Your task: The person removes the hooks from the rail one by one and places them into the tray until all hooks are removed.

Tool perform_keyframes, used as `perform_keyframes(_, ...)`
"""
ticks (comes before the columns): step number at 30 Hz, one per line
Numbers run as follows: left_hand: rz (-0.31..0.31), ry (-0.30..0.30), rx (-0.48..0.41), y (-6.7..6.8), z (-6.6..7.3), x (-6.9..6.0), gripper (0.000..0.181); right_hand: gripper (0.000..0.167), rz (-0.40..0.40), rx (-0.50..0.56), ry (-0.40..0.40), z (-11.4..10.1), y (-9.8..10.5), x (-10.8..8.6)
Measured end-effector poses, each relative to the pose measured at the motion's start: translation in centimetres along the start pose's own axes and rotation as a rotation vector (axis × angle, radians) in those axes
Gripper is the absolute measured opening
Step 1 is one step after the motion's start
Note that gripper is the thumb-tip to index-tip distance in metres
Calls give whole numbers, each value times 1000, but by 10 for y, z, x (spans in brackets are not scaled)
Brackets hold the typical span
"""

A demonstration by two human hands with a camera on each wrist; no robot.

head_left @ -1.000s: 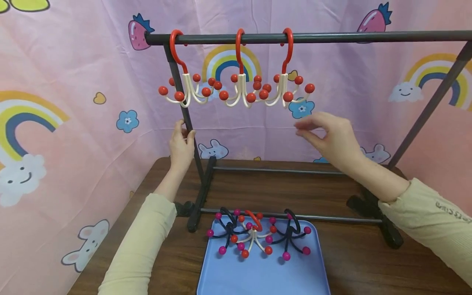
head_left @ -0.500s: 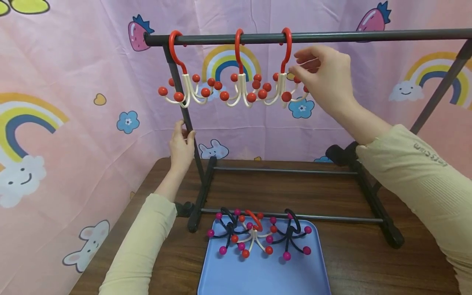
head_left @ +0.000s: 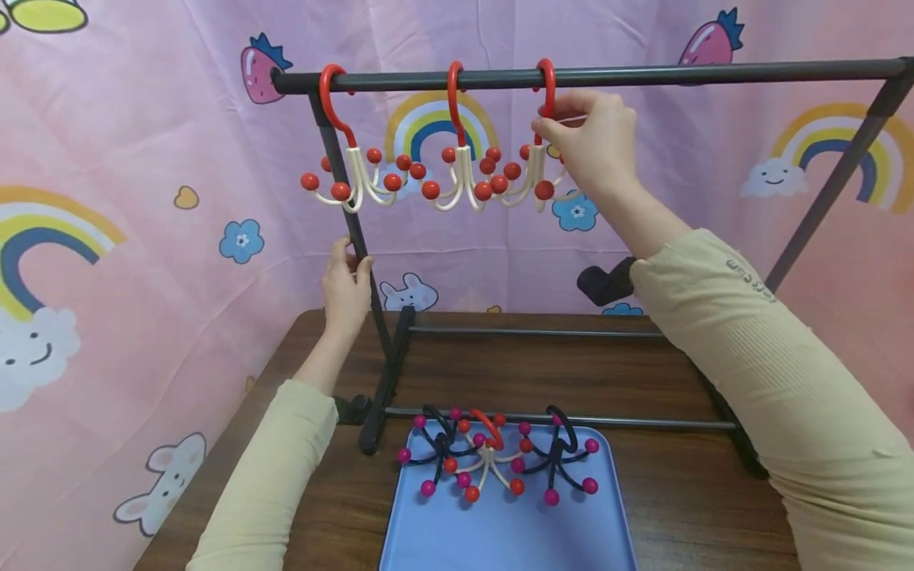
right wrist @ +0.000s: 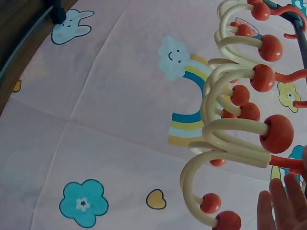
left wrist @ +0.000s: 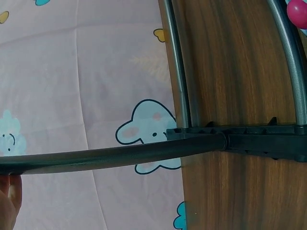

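The right hand (head_left: 596, 139) reaches in from the right at bar height, thumb and fingers drawn together in a pinch at the neck of the red hook (head_left: 548, 95). That hook belongs to the rightmost hanger (head_left: 538, 162), a multi-arm claw hanger in cream with red ball tips. The left hand (head_left: 346, 293), lower and well to the left, is curled about the left upright post (left wrist: 120, 155), thumb on its right side; the left wrist view shows only a few fingers against the post.

The rightmost hanger lies just left of the right hand, much the nearer of the two. Its long axis stands about vertical, hook up and arms down, while the top bar (head_left: 714, 75) runs left to right and on past the hand. Any shift of this hanger seems to turn on that crossing.

Left along the bar hang the middle hanger (head_left: 462, 166), its balls close beside those of the held one, and the leftmost hanger (head_left: 355, 170), near the post. Below, on the near side of the rack, a blue tray (head_left: 507, 539) holds two black hangers (head_left: 559, 452) with magenta tips and a cream-and-red hanger (head_left: 489, 456) between them.
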State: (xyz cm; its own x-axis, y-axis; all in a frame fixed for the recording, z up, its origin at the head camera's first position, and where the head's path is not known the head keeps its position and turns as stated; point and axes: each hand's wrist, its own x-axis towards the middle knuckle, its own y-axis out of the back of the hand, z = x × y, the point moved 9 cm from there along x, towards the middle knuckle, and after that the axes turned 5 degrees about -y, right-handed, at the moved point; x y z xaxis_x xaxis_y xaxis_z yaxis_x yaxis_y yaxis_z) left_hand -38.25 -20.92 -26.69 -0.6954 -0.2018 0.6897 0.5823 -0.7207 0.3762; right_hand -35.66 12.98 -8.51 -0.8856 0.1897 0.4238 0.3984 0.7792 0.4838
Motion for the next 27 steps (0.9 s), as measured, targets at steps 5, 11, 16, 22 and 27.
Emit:
perform_keyframes(5, -4, -5, -11, -1, 1, -1, 35, 31, 11, 58, 4, -1, 0, 1)
perform_keyframes(11, -12, 0, 5, -3, 0, -1, 36, 30, 26, 127, 40, -11, 5, -2)
perform_keyframes(16, -31, 13, -2, -5, 0, -1, 36, 30, 34, 199, 56, -15, 13, -6)
perform_keyframes(22, -31, 5, -13, -5, 0, 0, 36, 31, 63, 164, 144, -22, 22, -16)
perform_keyframes(27, -24, 5, -16, -5, -1, 1, 35, 33, 85, 113, 231, -26, 24, -32)
